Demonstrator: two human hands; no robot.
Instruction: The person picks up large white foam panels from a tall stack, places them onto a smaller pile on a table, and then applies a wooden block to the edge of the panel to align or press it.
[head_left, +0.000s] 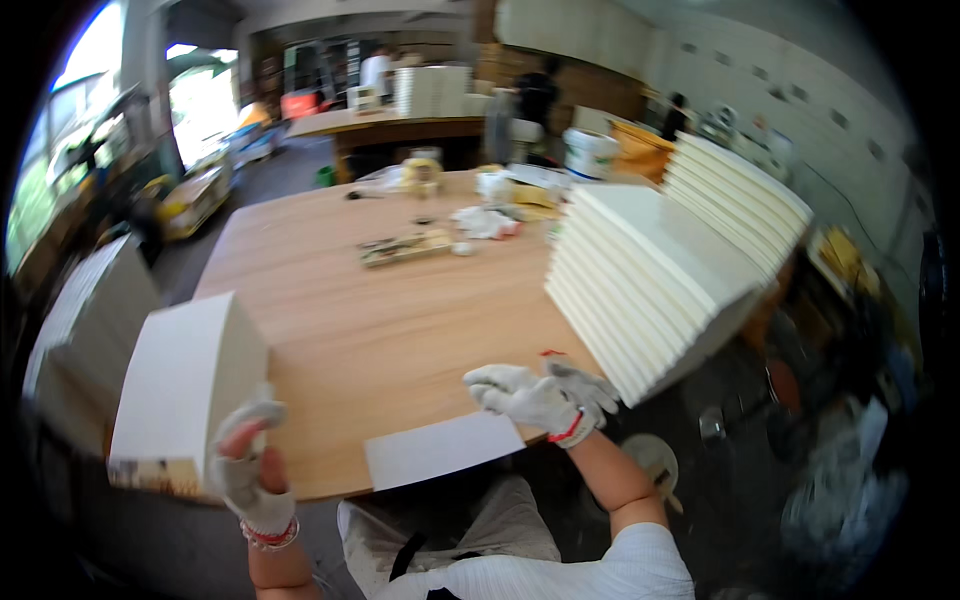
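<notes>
My left hand, in a white work glove with some bare fingers showing, is beside the right side of a white stack of sheets at the table's left front corner. Its fingers are bent but apart, and I see nothing in them. Whether it touches the stack, I cannot tell. My right hand, in a white glove with a red cuff, stretches its fingers leftward over the table's front edge and holds nothing. Just below it lies a flat white rectangular sheet. A loose greyish glove rests behind that wrist.
Tall stacks of thick white panels stand at the right of the wooden table. Farther back are a small wooden block with parts, crumpled gloves, tape rolls and a white bucket. More white panels stand at left.
</notes>
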